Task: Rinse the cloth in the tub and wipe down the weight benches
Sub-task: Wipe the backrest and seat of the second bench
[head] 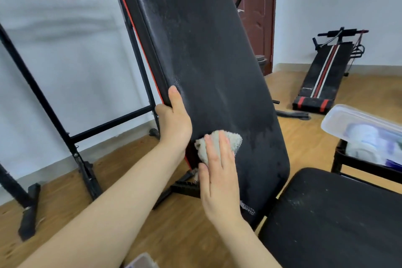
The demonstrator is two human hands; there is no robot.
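Note:
A black padded backrest (206, 61) of a weight bench leans steeply upward in the middle of the view, dusty higher up and dark and wet low down. My left hand (174, 119) grips its left edge, thumb on the front face. My right hand (219, 172) lies flat on a pale crumpled cloth (230, 141), pressing it against the lower left part of the backrest. The bench's black seat pad (337, 220) sits at the lower right with white specks on it. A clear plastic tub (367, 132) with water stands at the right edge.
A black metal rack (54, 115) with rope-wrapped bars stands left against the white wall. A second, striped sit-up bench (326, 74) lies on the wooden floor at the back right, near a dark red door (254, 13). The tub rests on a black stand (348, 165).

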